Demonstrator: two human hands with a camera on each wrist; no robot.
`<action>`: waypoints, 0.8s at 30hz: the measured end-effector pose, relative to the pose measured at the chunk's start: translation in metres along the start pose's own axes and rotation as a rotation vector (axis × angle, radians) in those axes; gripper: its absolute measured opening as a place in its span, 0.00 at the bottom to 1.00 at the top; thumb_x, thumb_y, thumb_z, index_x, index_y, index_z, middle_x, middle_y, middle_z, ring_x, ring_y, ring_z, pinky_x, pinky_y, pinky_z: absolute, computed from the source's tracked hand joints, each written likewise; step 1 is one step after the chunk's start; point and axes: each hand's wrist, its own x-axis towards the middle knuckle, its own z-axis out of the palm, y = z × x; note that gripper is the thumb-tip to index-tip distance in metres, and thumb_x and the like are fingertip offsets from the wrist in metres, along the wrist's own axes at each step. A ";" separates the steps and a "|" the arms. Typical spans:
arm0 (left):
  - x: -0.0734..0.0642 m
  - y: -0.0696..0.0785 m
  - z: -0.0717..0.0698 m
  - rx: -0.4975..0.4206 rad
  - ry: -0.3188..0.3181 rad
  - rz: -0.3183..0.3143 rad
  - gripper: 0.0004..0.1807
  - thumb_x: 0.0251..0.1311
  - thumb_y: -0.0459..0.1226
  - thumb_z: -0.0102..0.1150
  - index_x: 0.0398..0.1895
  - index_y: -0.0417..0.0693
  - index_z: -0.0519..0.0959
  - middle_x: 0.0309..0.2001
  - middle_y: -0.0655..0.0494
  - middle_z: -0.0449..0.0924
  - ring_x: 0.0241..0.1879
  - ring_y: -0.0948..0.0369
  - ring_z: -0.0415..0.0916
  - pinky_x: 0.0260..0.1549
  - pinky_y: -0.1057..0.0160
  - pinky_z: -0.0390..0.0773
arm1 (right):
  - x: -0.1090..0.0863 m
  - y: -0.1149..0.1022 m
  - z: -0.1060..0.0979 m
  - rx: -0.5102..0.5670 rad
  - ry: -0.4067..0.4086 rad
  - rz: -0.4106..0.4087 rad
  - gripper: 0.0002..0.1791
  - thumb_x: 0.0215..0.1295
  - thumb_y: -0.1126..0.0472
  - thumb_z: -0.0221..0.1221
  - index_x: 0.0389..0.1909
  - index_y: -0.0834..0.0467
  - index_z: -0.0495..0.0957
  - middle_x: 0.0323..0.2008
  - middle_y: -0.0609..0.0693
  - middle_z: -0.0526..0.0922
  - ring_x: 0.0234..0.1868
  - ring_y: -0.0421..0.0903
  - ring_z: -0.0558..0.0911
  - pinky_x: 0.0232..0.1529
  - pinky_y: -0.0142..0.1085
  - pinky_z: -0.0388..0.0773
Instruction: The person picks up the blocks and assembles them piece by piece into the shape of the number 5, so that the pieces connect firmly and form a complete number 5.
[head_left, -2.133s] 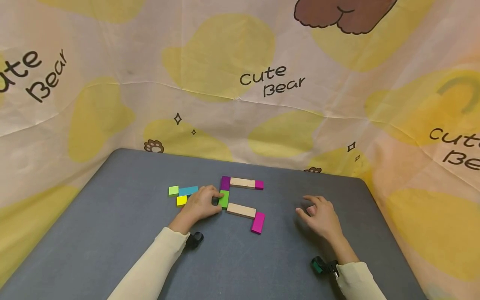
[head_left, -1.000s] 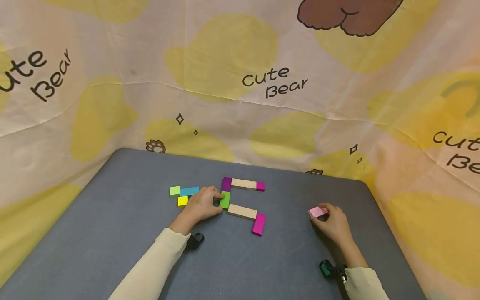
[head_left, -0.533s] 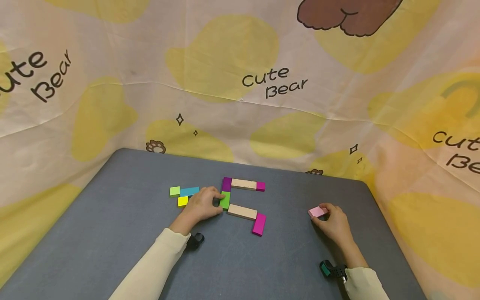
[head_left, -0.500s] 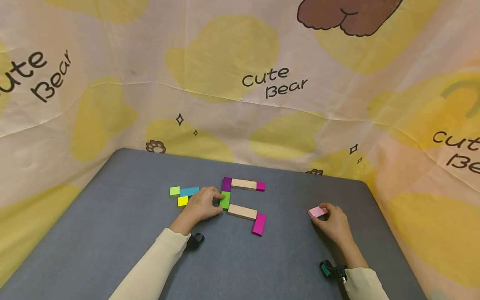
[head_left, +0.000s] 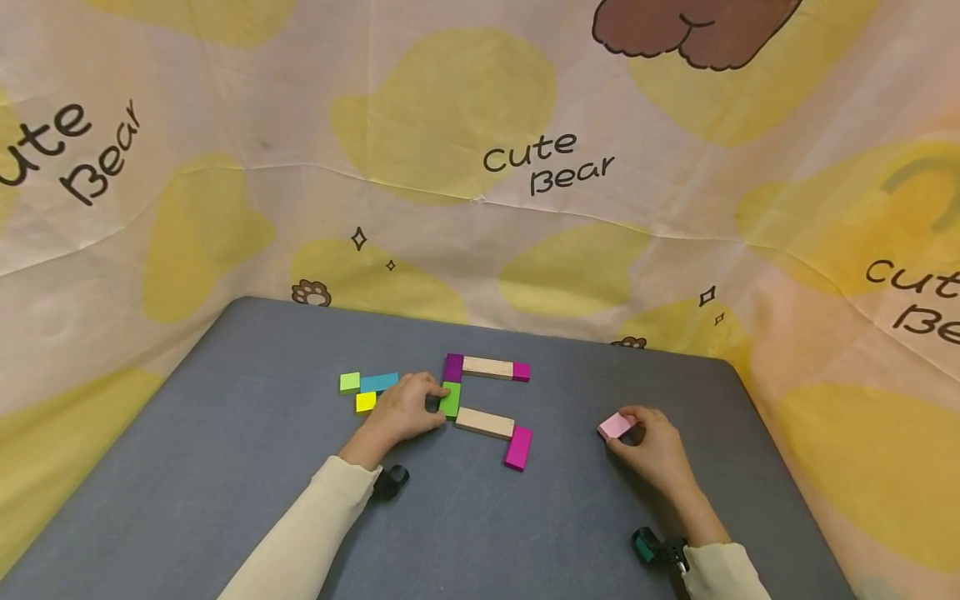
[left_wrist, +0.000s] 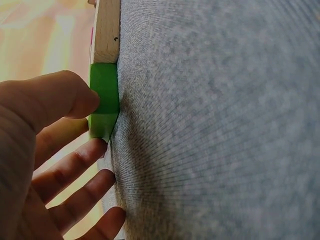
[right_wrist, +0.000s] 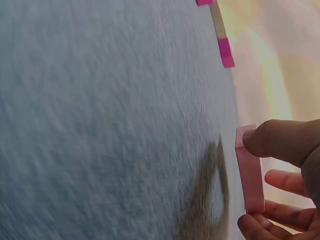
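My left hand [head_left: 408,410] pinches a green block [head_left: 450,401] lying on the table; in the left wrist view the thumb presses its side near a pale wooden block [left_wrist: 107,32]. The green block joins a purple block [head_left: 453,367] at its far end and a pale wooden block [head_left: 485,422] at its near end. Off to the right, my right hand [head_left: 656,446] holds a pink block [head_left: 616,426] between thumb and fingers. In the right wrist view this pink block [right_wrist: 251,175] stands apart from the shadow on the table, so it looks raised.
Another wooden plank [head_left: 487,367] runs from the purple block to a small magenta block [head_left: 522,372]. A longer magenta block [head_left: 518,448] touches the nearer plank. Left of my left hand lie lime [head_left: 349,383], blue [head_left: 379,382] and yellow [head_left: 365,402] blocks on the grey table [head_left: 187,467].
My right hand, holding no visible block two seconds ago, took the pink block and in the last half second shifted slightly left with it. My left hand stays on the green block.
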 end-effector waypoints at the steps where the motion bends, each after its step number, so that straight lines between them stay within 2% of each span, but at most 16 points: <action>1: 0.000 0.000 0.000 0.000 0.000 0.001 0.21 0.49 0.41 0.69 0.50 0.52 0.84 0.45 0.58 0.80 0.45 0.57 0.74 0.45 0.55 0.77 | -0.001 -0.001 0.002 0.005 0.001 -0.012 0.26 0.45 0.60 0.71 0.47 0.64 0.79 0.41 0.61 0.80 0.36 0.52 0.78 0.35 0.41 0.74; 12: 0.001 -0.001 0.001 0.009 0.010 0.019 0.21 0.49 0.41 0.68 0.50 0.52 0.84 0.45 0.58 0.81 0.45 0.57 0.74 0.45 0.55 0.77 | -0.010 -0.023 0.011 0.053 0.021 -0.113 0.27 0.41 0.62 0.74 0.46 0.62 0.80 0.41 0.57 0.81 0.35 0.48 0.79 0.34 0.38 0.76; 19: 0.001 0.000 0.001 0.009 0.004 0.010 0.21 0.49 0.41 0.68 0.51 0.52 0.84 0.45 0.58 0.80 0.44 0.58 0.73 0.43 0.56 0.77 | -0.014 -0.032 0.014 0.103 -0.005 -0.134 0.27 0.42 0.64 0.74 0.48 0.62 0.80 0.43 0.57 0.81 0.37 0.49 0.80 0.37 0.43 0.81; 24: 0.000 0.001 0.000 0.003 0.003 0.007 0.22 0.49 0.41 0.68 0.51 0.51 0.84 0.44 0.58 0.80 0.43 0.58 0.72 0.42 0.56 0.77 | -0.019 -0.038 0.017 0.146 -0.023 -0.182 0.28 0.41 0.64 0.74 0.47 0.62 0.79 0.44 0.56 0.81 0.42 0.50 0.81 0.40 0.45 0.82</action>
